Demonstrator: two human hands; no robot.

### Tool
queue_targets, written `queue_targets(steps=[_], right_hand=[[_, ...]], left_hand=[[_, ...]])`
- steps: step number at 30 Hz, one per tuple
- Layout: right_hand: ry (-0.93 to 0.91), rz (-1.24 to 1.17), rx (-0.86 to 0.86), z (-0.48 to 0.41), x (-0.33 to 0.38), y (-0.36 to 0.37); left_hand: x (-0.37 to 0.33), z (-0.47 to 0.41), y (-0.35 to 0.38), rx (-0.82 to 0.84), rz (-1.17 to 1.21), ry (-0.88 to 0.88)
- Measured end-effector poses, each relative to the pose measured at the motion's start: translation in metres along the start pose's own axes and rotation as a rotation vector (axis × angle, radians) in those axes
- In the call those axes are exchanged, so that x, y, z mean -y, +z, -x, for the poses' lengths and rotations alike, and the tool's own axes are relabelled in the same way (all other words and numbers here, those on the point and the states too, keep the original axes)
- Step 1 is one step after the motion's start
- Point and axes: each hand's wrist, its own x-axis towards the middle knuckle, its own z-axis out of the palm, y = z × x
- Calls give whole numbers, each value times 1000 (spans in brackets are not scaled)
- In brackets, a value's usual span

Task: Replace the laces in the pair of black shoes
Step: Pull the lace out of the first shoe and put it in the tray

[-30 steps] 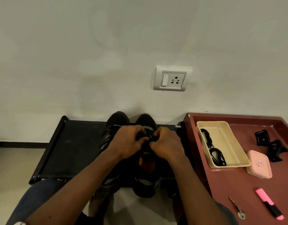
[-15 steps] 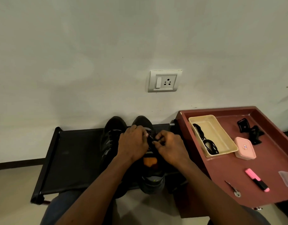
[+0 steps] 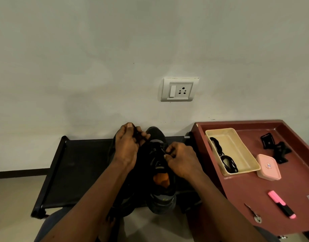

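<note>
While seated before a low black rack (image 3: 77, 172) set against the wall (image 3: 98, 58) at 12 o'clock, works with both hands on the right shoe (image 3: 160, 203), standing on the rack with toe at 12 o'clock and heel at 6. Holds the left hand (image 3: 128, 147) raised at 11 o'clock of that shoe, fingers and thumb curled round a black lace (image 3: 138, 136) drawn up from the eyelets. Pinches the same lace low at the eyelet row with the right hand (image 3: 181, 159), thumb and bent fingers tight together, at 3 o'clock of the tongue. Leaves an orange insole (image 3: 160, 179) showing in the shoe's mouth, at 6 o'clock of the right hand. Covers most of the left shoe (image 3: 123, 209) with the left forearm, just beside its mate at 9 o'clock. At 3 o'clock of the rack, a red table (image 3: 246, 198). On it, at 12 o'clock, a cream tray (image 3: 237, 149) holding coiled black laces (image 3: 228, 163); just beside the tray's near corner, at 3 o'clock, a pink box (image 3: 269, 169); at 1 o'clock of the box, black clips (image 3: 276, 147); at 6 o'clock of the box, a pink highlighter (image 3: 281, 204), with a key (image 3: 253, 213) near it at 9 o'clock. On the wall, at 12 o'clock of the shoes, a white socket (image 3: 179, 89).
</note>
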Motion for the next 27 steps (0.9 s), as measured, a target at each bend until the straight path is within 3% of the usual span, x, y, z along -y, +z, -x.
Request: queue_targets(steps=[6,23,27], right_hand=[[-2,13,20,-4,-1,-1],[52,25,31,-5,0,0],[48,40,26,-5,1,0]], left_hand=[[-10,-12,-2,-64,97,50],[-30,-21,-19,-126,-204,401],[-20,-22,-23,6,-596,425]])
